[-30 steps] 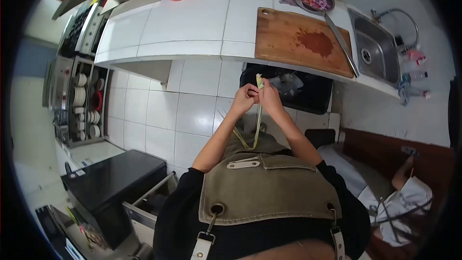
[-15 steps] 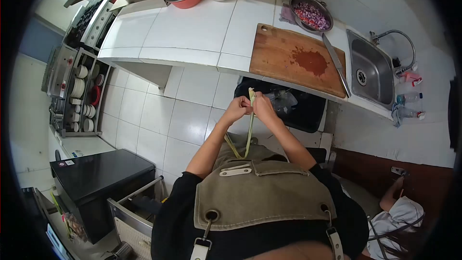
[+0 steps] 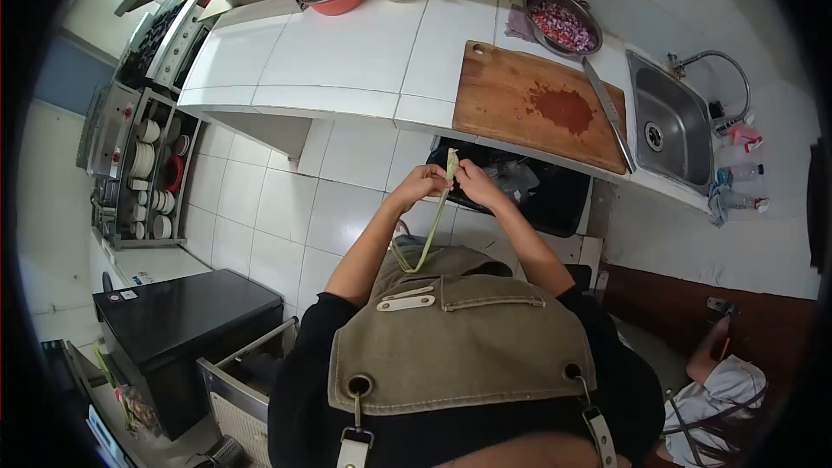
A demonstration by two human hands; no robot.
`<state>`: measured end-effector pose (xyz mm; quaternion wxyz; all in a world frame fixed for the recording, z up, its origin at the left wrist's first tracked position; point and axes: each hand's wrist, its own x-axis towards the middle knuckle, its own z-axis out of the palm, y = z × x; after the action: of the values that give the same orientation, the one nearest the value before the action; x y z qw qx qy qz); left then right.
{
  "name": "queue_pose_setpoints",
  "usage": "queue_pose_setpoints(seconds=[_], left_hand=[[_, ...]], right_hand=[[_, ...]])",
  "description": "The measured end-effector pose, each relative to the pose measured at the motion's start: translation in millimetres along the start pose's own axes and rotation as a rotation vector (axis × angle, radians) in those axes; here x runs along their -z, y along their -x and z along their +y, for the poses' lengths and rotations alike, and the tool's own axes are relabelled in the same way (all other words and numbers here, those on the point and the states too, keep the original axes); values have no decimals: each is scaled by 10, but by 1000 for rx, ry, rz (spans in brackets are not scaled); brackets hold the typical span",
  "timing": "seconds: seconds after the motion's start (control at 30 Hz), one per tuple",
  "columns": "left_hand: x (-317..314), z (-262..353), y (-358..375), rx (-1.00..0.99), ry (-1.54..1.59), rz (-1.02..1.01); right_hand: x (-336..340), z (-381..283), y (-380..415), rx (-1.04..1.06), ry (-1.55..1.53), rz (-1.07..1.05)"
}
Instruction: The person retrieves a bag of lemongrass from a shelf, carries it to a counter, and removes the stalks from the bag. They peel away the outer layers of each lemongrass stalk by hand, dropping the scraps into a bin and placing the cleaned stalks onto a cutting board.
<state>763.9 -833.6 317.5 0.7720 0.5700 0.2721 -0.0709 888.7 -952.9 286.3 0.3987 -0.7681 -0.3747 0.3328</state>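
Between my two hands is a long, thin, pale green stalk (image 3: 435,224), its whitish end pointing up and its lower part bending toward the apron. My left hand (image 3: 423,185) is closed on it just below the pale end. On the other side my right hand (image 3: 478,185) has its fingertips pressed together at the pale end. Below and behind my hands a black bin (image 3: 555,208) holds some clear plastic.
A cutting board (image 3: 494,91) with a red wet stain and a knife (image 3: 609,113) lies on the counter. Beside it are a bowl of chopped purple and red pieces (image 3: 563,26) and a sink (image 3: 667,113). Another person's arm (image 3: 709,351) shows at lower right.
The stalk's lower part has swung left. My hands have stayed close together at its pale end, with the right hand slightly farther from the left.
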Motion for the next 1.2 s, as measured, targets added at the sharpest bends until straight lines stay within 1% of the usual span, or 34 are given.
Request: queue_pose_setpoints(seconds=[0.03,0.07,0.1,0.17,0.2,0.23,0.27,0.3,0.33,0.4,0.43,0.5,0.53,0.6,0.67,0.7,0.73,0.77,0.8,0.83,0.87,0.9,0.97,1.0,1.03,1.07,1.1,1.13,1.17,1.2], left_hand=[[10,-15,6,16,31,-18],[16,-48,-6,5,21,-28],[22,-84,-16,10,20,-28],[30,-105,-20,57,255,-11],[14,-94,-20,58,255,-8],[-12,-91,-18,77,340,15],[-21,-89,-9,95,423,38],[-15,-87,3,98,423,41],[-9,-76,9,94,440,12],[27,-103,-1,94,455,-17],[47,-128,-6,114,433,-36],[49,-146,1,138,410,-60],[43,-159,6,160,414,-73],[15,-125,33,185,412,-90],[-34,-89,45,152,387,-112],[-39,-59,48,153,386,-118],[-27,-26,56,176,321,-143],[-10,-11,71,200,257,-166],[10,-1,96,200,257,-168],[40,5,128,225,177,-183],[87,8,159,250,98,-197],[215,-20,178,252,97,-199],[559,-122,234,295,-77,-134],[666,-132,307,298,-75,-132],[770,-100,375,278,35,-185],[819,-55,420,258,142,-239],[783,31,458,260,137,-240],[691,159,506,191,156,-243],[600,272,534,120,175,-246],[522,353,542,117,175,-247]], right_hand=[[-53,47,7,-77,-97,-29],[-105,2,48,-33,-53,53],[-150,-41,91,-36,-56,52],[-212,-124,140,29,1,200],[-243,-131,131,61,43,256],[-265,-138,124,60,40,253],[-287,-135,107,7,79,269],[-304,-129,101,-45,118,286],[-307,-120,104,-46,116,284],[-276,-134,134,76,303,327],[-255,-136,152,72,302,327],[-196,-112,183,262,587,355],[-159,-98,206,256,587,356],[-92,-95,237,332,676,333],[-48,-107,269,336,661,347],[-25,-111,281,347,646,356],[6,-98,288,343,648,358],[49,-53,291,349,565,247],[105,-11,288,356,482,138],[180,54,288,354,483,139],[282,170,297,277,387,87],[416,305,308,200,290,36],[910,715,320,25,-5,108],[1124,902,377,-97,-176,113],[1290,1045,415,-215,-349,123],[1381,1196,457,-214,-354,126],[1430,1355,509,-217,-256,87],[1420,1460,539,-220,-155,48],[1344,1519,542,-220,-154,49],[1242,1526,538,-202,-59,124]])
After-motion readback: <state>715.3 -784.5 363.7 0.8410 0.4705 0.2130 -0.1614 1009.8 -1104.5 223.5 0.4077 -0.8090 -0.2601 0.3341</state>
